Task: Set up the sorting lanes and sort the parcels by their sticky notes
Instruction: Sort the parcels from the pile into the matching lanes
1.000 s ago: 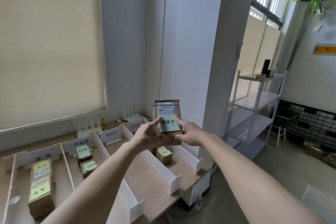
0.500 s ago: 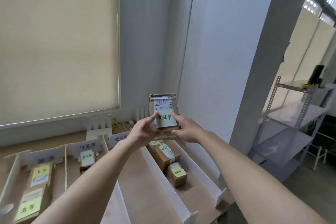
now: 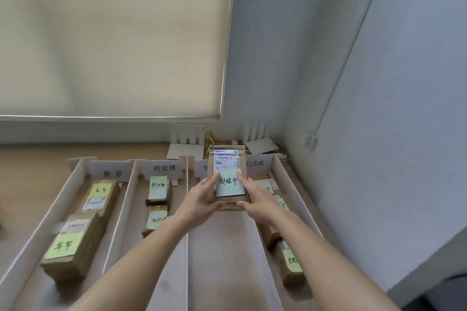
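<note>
The brown cardboard parcel [image 3: 226, 174] with a green sticky note [image 3: 230, 183] is hanging upright over the third white-walled lane [image 3: 222, 247] near the bench's far edge, the left hand [image 3: 202, 203] and right hand [image 3: 257, 201] gripping its sides equally.

Brown cardboard parcel [image 3: 226, 159] showing a white label printed with black barcode lines, and a pale green sticky note [image 3: 229, 184] carrying black handwriting. White lane dividers [image 3: 187, 209] standing out against a tan wooden table [image 3: 38, 159]. White lane signs [image 3: 164, 168] bearing black characters. Brown parcels [image 3: 75, 245] wearing yellow-green notes, possibly lime, blurring at this range. Cream window blind [image 3: 113, 33] glowing beside pale blue-grey walls [image 3: 379, 83].
</note>
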Motion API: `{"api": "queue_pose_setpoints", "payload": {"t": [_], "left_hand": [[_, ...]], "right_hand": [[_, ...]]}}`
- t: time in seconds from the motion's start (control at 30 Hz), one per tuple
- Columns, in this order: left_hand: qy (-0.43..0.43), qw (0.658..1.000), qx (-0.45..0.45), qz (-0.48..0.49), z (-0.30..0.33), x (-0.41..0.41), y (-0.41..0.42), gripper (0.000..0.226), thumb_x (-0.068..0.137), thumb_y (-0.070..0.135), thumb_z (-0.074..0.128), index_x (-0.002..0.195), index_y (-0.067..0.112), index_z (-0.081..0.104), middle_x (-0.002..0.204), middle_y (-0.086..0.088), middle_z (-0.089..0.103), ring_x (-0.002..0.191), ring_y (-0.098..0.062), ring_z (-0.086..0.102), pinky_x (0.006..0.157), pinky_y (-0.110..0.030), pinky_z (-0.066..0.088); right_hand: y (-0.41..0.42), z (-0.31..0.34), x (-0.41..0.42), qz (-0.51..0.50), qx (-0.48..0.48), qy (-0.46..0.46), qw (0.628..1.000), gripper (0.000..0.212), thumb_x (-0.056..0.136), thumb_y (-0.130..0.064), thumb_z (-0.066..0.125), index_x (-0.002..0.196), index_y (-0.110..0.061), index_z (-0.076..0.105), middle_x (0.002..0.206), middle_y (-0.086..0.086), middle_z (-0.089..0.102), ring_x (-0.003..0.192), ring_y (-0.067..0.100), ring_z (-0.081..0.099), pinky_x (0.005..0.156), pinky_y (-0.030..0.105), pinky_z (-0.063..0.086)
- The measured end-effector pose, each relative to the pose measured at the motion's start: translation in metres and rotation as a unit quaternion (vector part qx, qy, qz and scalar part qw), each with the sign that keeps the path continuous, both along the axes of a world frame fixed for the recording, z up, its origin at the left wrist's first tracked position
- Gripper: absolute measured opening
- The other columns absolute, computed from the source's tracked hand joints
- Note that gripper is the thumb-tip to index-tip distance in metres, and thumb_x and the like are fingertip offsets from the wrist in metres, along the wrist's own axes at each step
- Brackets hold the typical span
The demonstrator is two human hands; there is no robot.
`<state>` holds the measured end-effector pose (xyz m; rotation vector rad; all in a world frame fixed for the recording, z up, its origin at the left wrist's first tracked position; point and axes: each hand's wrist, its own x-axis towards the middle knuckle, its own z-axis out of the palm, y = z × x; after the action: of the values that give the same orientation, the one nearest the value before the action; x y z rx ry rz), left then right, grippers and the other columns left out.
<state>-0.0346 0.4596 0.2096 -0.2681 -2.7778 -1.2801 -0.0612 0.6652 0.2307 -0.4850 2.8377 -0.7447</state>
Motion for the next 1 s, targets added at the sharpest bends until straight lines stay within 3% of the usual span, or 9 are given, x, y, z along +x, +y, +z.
{"api": "queue_pose_setpoints", "payload": {"t": [0.17, 0.37, 0.5, 0.63, 0.77, 0.9, 1.0], "left_hand": [[-0.054, 0.997, -0.013, 0.048, -0.095, -0.051, 0.007, 0.086, 0.086, 0.024, 0.074, 0.156, 0.024, 0.024, 0.148, 0.002, 0.044, 0.134, -0.013, 0.043, 0.103, -0.016, 0.031], [-0.102, 0.991, -0.006, 0.081, -0.183, -0.095, 0.005, 0.088, 0.080, 0.029, 0.079, 0.153, 0.029, 0.030, 0.146, 0.007, 0.045, 0.129, -0.007, 0.044, 0.098, -0.014, 0.033], [-0.145, 0.985, 0.019, 0.093, -0.240, -0.114, 0.003, 0.088, 0.077, 0.026, 0.083, 0.151, 0.027, 0.035, 0.144, 0.012, 0.045, 0.121, 0.001, 0.044, 0.089, 0.000, 0.031], [-0.174, 0.980, 0.025, 0.091, -0.284, -0.137, 0.000, 0.088, 0.078, 0.022, 0.082, 0.152, 0.029, 0.033, 0.148, 0.005, 0.046, 0.129, -0.010, 0.047, 0.099, -0.014, 0.037], [-0.198, 0.975, 0.036, 0.090, -0.307, -0.159, -0.004, 0.087, 0.080, 0.019, 0.081, 0.152, 0.027, 0.033, 0.146, 0.006, 0.047, 0.126, -0.005, 0.045, 0.097, -0.008, 0.032], [-0.205, 0.974, 0.039, 0.093, -0.311, -0.188, -0.012, 0.086, 0.080, 0.020, 0.081, 0.152, 0.029, 0.033, 0.143, 0.002, 0.049, 0.128, -0.015, 0.048, 0.104, -0.023, 0.039], [-0.214, 0.971, 0.040, 0.101, -0.309, -0.210, -0.016, 0.086, 0.080, 0.018, 0.080, 0.152, 0.029, 0.034, 0.144, -0.001, 0.048, 0.130, -0.018, 0.048, 0.106, -0.023, 0.038]], "right_hand": [[0.004, -0.100, -0.071, 0.050, -0.024, -0.072, 0.996, 0.087, 0.097, -0.020, 0.065, 0.162, -0.033, 0.008, 0.162, -0.010, 0.026, 0.146, 0.017, 0.033, 0.119, 0.036, 0.031], [-0.001, -0.195, -0.119, 0.058, -0.067, -0.122, 0.989, 0.085, 0.097, -0.019, 0.064, 0.162, -0.034, 0.011, 0.164, -0.013, 0.023, 0.146, 0.015, 0.032, 0.117, 0.041, 0.035], [-0.008, -0.254, -0.136, 0.041, -0.073, -0.169, 0.982, 0.086, 0.096, -0.018, 0.065, 0.161, -0.038, 0.012, 0.166, -0.012, 0.019, 0.149, 0.017, 0.028, 0.120, 0.041, 0.032], [-0.012, -0.298, -0.157, 0.038, -0.054, -0.189, 0.980, 0.085, 0.097, -0.019, 0.064, 0.161, -0.035, 0.011, 0.167, -0.010, 0.017, 0.151, 0.017, 0.025, 0.124, 0.040, 0.025], [-0.019, -0.321, -0.177, 0.033, -0.044, -0.198, 0.979, 0.084, 0.099, -0.017, 0.061, 0.162, -0.032, 0.009, 0.166, -0.009, 0.016, 0.150, 0.018, 0.026, 0.123, 0.036, 0.025], [-0.027, -0.323, -0.205, 0.030, -0.034, -0.194, 0.980, 0.082, 0.099, -0.018, 0.061, 0.162, -0.031, 0.009, 0.164, -0.006, 0.023, 0.147, 0.020, 0.031, 0.121, 0.034, 0.028], [-0.035, -0.322, -0.226, 0.021, -0.036, -0.205, 0.978, 0.082, 0.099, -0.017, 0.061, 0.162, -0.031, 0.009, 0.162, -0.003, 0.026, 0.146, 0.021, 0.033, 0.120, 0.035, 0.030]]}}
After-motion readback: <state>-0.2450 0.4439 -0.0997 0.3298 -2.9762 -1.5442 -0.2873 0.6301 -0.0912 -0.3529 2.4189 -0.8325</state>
